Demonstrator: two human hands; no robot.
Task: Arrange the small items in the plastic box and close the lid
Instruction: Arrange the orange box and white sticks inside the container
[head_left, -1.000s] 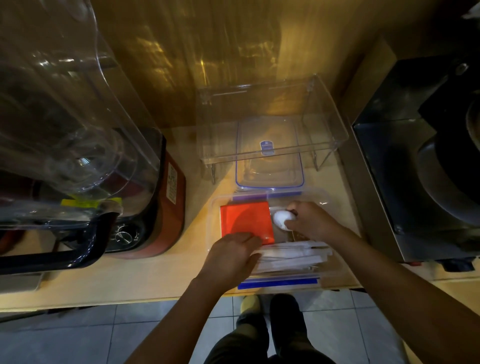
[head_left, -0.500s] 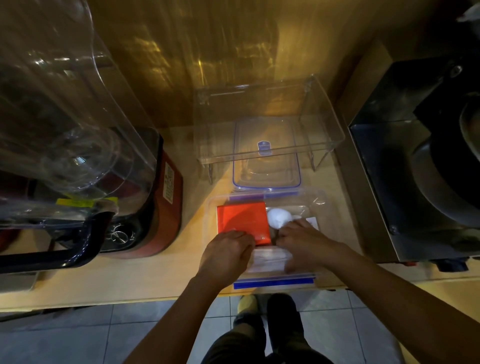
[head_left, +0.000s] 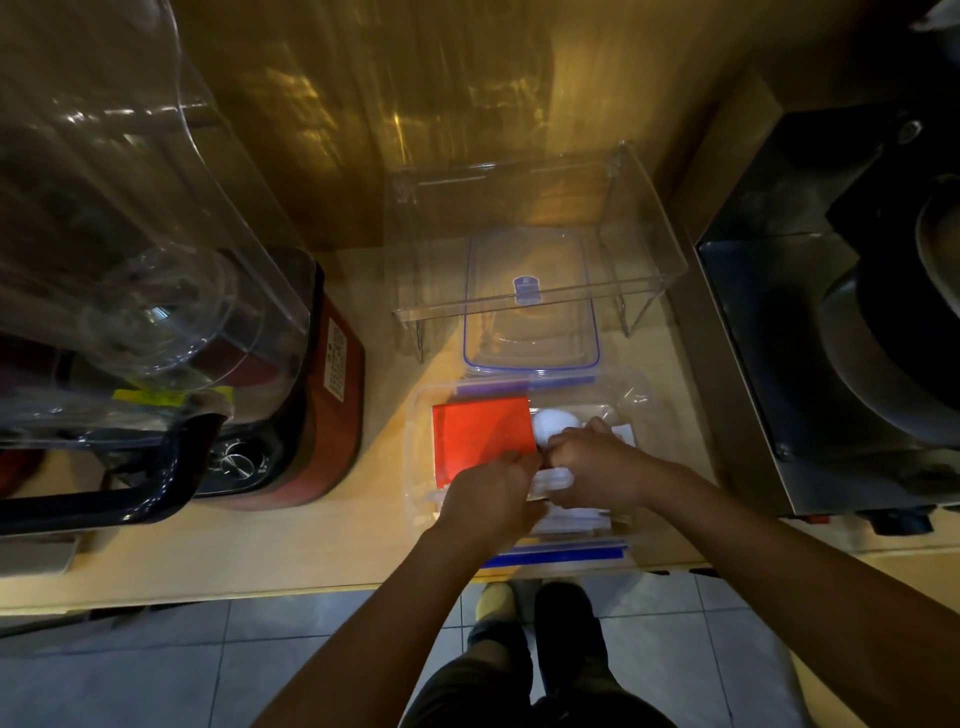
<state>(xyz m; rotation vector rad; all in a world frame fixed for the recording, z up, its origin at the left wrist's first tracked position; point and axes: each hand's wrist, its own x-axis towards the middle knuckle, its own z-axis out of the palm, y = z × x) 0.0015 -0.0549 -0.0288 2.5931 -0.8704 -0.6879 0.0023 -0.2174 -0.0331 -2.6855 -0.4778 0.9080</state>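
- The plastic box sits open at the front of the surface, with its lid just behind it.
- My right hand has its fingers curled round the white packets inside the box.
- My left hand is beside it, fingers curled; I cannot tell if they pinch anything.
- A red card and a white ball lie further in.

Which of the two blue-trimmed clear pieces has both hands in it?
The plastic box nearest the counter edge, holding a red pad and white packets. The other, its lid, lies behind it, partly under a clear stand.
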